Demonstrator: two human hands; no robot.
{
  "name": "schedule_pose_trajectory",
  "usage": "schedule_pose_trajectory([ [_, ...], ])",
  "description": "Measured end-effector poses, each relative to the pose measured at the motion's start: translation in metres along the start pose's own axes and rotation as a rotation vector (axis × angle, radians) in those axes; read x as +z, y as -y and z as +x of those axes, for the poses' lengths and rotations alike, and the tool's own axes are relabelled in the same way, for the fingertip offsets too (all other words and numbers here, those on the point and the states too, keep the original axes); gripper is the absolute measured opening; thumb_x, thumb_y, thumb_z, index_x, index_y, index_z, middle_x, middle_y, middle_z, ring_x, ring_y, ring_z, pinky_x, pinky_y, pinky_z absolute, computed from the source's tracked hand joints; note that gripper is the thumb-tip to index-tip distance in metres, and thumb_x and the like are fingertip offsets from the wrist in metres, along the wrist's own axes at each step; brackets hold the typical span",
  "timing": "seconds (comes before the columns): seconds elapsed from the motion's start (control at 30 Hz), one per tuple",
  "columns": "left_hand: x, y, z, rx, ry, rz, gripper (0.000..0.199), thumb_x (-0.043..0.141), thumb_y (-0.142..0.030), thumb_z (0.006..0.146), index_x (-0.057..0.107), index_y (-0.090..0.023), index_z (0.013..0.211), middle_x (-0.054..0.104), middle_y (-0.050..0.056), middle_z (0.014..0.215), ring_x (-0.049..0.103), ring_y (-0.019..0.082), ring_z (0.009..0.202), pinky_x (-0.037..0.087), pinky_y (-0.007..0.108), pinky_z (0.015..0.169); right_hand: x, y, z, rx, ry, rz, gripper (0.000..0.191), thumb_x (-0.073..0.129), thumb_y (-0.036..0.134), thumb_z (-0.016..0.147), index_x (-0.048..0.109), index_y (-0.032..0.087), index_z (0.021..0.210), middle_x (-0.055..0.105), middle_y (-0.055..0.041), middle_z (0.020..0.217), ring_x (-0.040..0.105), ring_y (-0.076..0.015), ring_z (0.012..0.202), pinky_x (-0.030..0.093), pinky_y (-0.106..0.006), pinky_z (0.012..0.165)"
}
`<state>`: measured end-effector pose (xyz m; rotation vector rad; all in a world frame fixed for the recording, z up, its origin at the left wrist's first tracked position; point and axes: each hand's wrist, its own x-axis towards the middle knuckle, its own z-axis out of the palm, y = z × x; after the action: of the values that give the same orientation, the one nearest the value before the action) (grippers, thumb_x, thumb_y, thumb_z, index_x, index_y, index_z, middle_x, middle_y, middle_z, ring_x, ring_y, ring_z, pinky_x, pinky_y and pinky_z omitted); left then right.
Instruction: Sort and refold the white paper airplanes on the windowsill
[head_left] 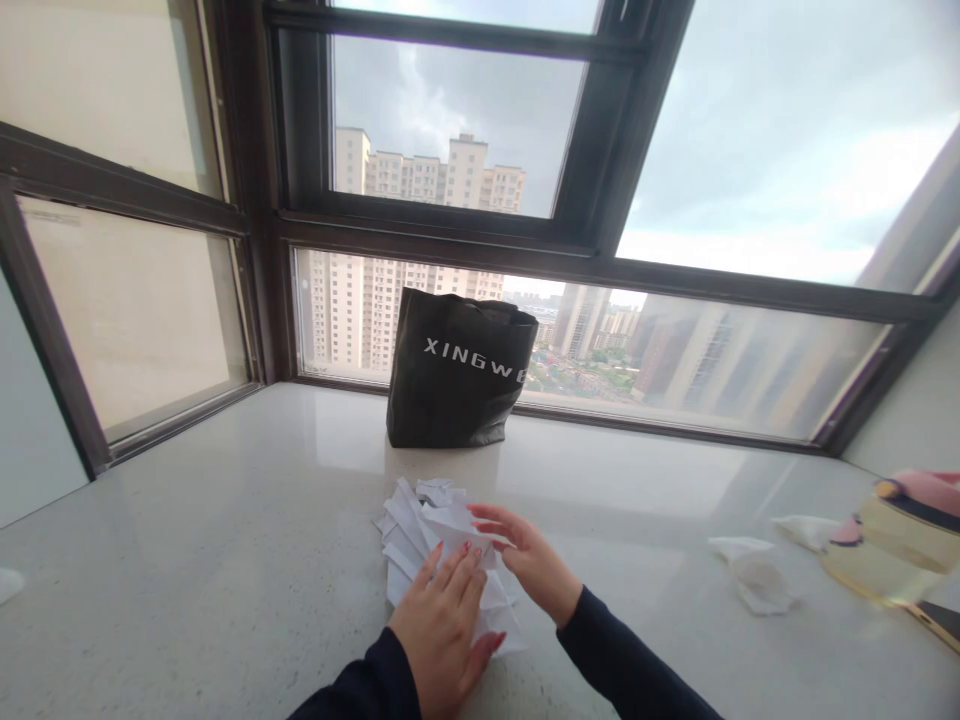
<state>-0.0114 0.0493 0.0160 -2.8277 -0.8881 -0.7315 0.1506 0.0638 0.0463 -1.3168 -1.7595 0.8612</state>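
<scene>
A loose pile of folded white papers [405,525] lies on the pale speckled counter, partly hidden under my hands. My left hand [446,610] rests palm down over the near part of the pile, fingers stretched out and thumb apart. From the right, my right hand [529,560] reaches to the edge of an upper piece of folded paper [454,522]. Its fingers are loosely bent and apart, with the fingertips touching the paper. Behind the pile stands an upright black bag [457,390] with white lettering.
Crumpled white tissues [757,575] lie at the right. Beside them is a pale yellow container with a pink top [892,540], and a phone-like flat object [937,625] shows at the right edge. Dark window frames [450,230] bound the counter [225,560] behind.
</scene>
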Motion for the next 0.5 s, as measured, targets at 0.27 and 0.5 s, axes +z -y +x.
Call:
schedule_pose_trajectory([
  [0.27,0.005,0.005,-0.005,0.020,0.233,-0.081,0.043,0.039,-0.034,0.084,0.039,-0.019,0.124,0.038,0.010,0.133,0.029,0.029,0.122,0.023,0.054,0.097,0.004,0.011,0.016,-0.031,-0.073,-0.238,0.049,0.036,-0.004,0.051,0.065,0.018,0.084,0.065,-0.0041,0.085,0.057,-0.0171,0.083,0.044,-0.032,0.080],
  [0.5,0.006,-0.002,-0.004,0.204,0.160,-0.119,0.042,0.040,-0.034,0.083,0.041,-0.018,0.121,0.042,0.009,0.130,0.037,0.025,0.118,0.027,0.044,0.098,0.005,-0.007,0.080,-0.076,-0.126,-0.280,0.035,0.046,0.007,0.075,0.055,0.017,0.106,0.056,-0.0070,0.109,0.049,-0.0192,0.103,0.039,-0.036,0.088],
])
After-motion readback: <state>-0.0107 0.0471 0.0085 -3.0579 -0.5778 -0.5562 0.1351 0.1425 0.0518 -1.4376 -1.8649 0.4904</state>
